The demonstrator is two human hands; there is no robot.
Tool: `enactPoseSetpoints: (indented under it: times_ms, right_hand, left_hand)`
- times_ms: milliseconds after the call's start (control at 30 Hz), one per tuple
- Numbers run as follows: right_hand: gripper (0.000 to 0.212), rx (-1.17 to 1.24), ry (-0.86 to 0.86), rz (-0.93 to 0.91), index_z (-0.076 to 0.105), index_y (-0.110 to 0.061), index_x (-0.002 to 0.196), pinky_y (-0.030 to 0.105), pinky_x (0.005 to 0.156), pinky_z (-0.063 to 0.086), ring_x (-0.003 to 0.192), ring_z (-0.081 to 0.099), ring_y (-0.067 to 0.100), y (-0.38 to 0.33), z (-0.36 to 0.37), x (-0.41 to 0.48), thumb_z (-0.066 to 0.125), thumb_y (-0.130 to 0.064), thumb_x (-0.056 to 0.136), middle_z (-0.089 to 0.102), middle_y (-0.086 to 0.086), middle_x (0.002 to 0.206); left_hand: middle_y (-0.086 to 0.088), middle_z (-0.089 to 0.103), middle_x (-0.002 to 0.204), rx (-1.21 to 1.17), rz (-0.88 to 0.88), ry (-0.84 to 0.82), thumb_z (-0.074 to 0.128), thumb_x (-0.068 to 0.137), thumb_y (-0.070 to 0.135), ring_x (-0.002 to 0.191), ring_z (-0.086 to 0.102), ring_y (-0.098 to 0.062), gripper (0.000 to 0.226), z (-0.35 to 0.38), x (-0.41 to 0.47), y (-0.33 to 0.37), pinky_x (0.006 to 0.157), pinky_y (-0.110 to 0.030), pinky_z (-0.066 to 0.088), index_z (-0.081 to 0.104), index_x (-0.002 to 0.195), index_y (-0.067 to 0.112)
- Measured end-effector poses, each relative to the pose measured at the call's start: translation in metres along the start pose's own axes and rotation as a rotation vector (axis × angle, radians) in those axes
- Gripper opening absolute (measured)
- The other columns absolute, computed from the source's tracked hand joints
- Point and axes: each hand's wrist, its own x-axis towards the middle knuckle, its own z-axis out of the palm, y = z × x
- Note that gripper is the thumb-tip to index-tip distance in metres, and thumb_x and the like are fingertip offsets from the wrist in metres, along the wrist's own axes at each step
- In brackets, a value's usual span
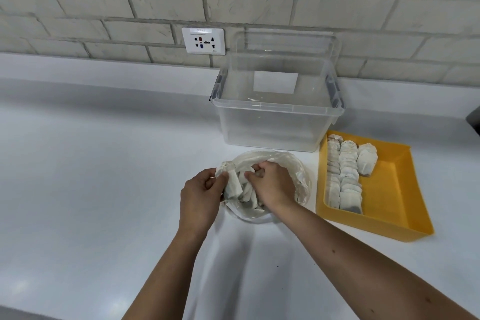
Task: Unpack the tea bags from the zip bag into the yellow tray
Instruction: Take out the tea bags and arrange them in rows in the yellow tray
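Head camera view, looking down on a white counter (104, 163). Near its front edge, at centre, a clear zip bag (298, 171) sits with its mouth open upward. The left hand (200, 195) pinches the bag's left rim between thumb and fingers (whether a tea bag is caught in that pinch too, I cannot tell). The right hand (272, 184) is inside the mouth, fingers curled down onto the tea bags (233, 184), which stand crowded on end, leaning, under and just left of those fingers.

The yellow tray (389, 189) lies just beside the bag on its right, so the right hand is the nearer one, and the carry would likely go rightward. The tray's long axis runs from the counter's front towards the wall. Filed tea bags (345, 176) fill two overlapping rows along its left wall, with a third row begun at the far end; the right half is bare.

Behind the bag stands a clear storage box (272, 125), nothing visible inside.
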Motion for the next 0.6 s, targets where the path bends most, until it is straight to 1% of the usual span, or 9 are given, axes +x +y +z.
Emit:
enactPoseSetpoints:
  times_ms: [33, 100, 200, 267, 400, 433, 500, 533, 600]
  right_hand:
    - [0.023, 0.034, 0.009, -0.004, 0.070, -0.025, 0.100, 0.030, 0.077, 0.052, 0.092, 0.067, 0.015, 0.002, -0.005, -0.002, 0.069, -0.042, 0.084, 0.072, -0.007, 0.098]
    - [0.016, 0.076, 0.024, -0.029, 0.073, -0.027, 0.093, 0.027, 0.075, 0.051, 0.086, 0.067, 0.011, 0.009, -0.017, -0.007, 0.071, -0.040, 0.083, 0.073, -0.009, 0.092]
    - [0.015, 0.122, 0.047, -0.085, 0.076, -0.028, 0.089, 0.023, 0.070, 0.048, 0.076, 0.063, 0.002, 0.013, -0.035, -0.017, 0.074, -0.041, 0.081, 0.069, -0.015, 0.079]
    - [0.015, 0.150, 0.069, -0.112, 0.078, -0.029, 0.088, 0.019, 0.066, 0.045, 0.069, 0.059, -0.001, 0.013, -0.047, -0.022, 0.075, -0.042, 0.079, 0.067, -0.017, 0.073]
    - [0.012, 0.151, 0.111, -0.192, 0.077, -0.029, 0.086, 0.025, 0.067, 0.047, 0.068, 0.061, 0.008, 0.015, -0.079, -0.028, 0.077, -0.039, 0.078, 0.068, -0.007, 0.073]
    - [0.012, 0.130, 0.140, -0.216, 0.077, -0.026, 0.086, 0.025, 0.067, 0.047, 0.069, 0.060, 0.009, 0.019, -0.091, -0.030, 0.077, -0.036, 0.080, 0.067, -0.006, 0.077]
    - [0.011, 0.082, 0.197, -0.241, 0.076, -0.021, 0.089, 0.020, 0.067, 0.044, 0.071, 0.060, 0.008, 0.030, -0.117, -0.031, 0.075, -0.030, 0.083, 0.068, -0.008, 0.082]
    - [0.010, 0.061, 0.222, -0.233, 0.075, -0.019, 0.089, 0.018, 0.066, 0.043, 0.071, 0.061, 0.008, 0.037, -0.134, -0.031, 0.074, -0.028, 0.084, 0.068, -0.008, 0.080]
    - [0.006, 0.049, 0.245, -0.185, 0.073, -0.018, 0.087, 0.017, 0.063, 0.045, 0.064, 0.064, 0.009, 0.054, -0.168, -0.031, 0.071, -0.024, 0.086, 0.067, -0.008, 0.069]
  left_hand:
    - [-0.012, 0.075, 0.079, -0.007, 0.004, -0.003, 0.064, 0.086, 0.036, 0.087, 0.071, -0.038, 0.011, -0.001, 0.000, 0.000, 0.085, -0.056, 0.058, 0.075, 0.083, 0.035]
    - [-0.012, 0.076, 0.079, -0.012, 0.006, -0.010, 0.064, 0.086, 0.034, 0.086, 0.072, -0.038, 0.012, -0.002, -0.001, 0.001, 0.086, -0.056, 0.058, 0.075, 0.084, 0.033]
    - [-0.010, 0.076, 0.079, -0.011, 0.015, -0.019, 0.065, 0.093, 0.024, 0.087, 0.072, -0.036, 0.015, 0.000, -0.001, 0.007, 0.086, -0.055, 0.058, 0.076, 0.085, 0.029]
    - [-0.005, 0.077, 0.080, 0.011, 0.044, -0.037, 0.065, 0.092, 0.025, 0.087, 0.072, -0.033, 0.014, 0.004, -0.002, 0.013, 0.087, -0.055, 0.057, 0.077, 0.086, 0.029]
    - [0.000, 0.076, 0.079, 0.037, 0.101, -0.070, 0.066, 0.093, 0.023, 0.085, 0.072, -0.028, 0.014, 0.014, -0.004, 0.028, 0.089, -0.052, 0.057, 0.077, 0.087, 0.029]
    - [-0.002, 0.076, 0.079, 0.036, 0.112, -0.089, 0.066, 0.093, 0.024, 0.086, 0.072, -0.028, 0.013, 0.019, -0.005, 0.032, 0.089, -0.052, 0.057, 0.077, 0.087, 0.030]
    - [-0.007, 0.076, 0.080, 0.035, 0.132, -0.136, 0.067, 0.092, 0.026, 0.087, 0.072, -0.031, 0.012, 0.032, -0.008, 0.040, 0.088, -0.051, 0.058, 0.077, 0.087, 0.029]
    - [-0.009, 0.076, 0.081, 0.027, 0.138, -0.164, 0.067, 0.093, 0.026, 0.087, 0.072, -0.033, 0.011, 0.042, -0.011, 0.044, 0.086, -0.047, 0.059, 0.077, 0.087, 0.028]
    - [-0.009, 0.075, 0.080, 0.015, 0.149, -0.221, 0.067, 0.094, 0.023, 0.086, 0.072, -0.034, 0.012, 0.064, -0.017, 0.052, 0.079, -0.035, 0.061, 0.076, 0.086, 0.024]
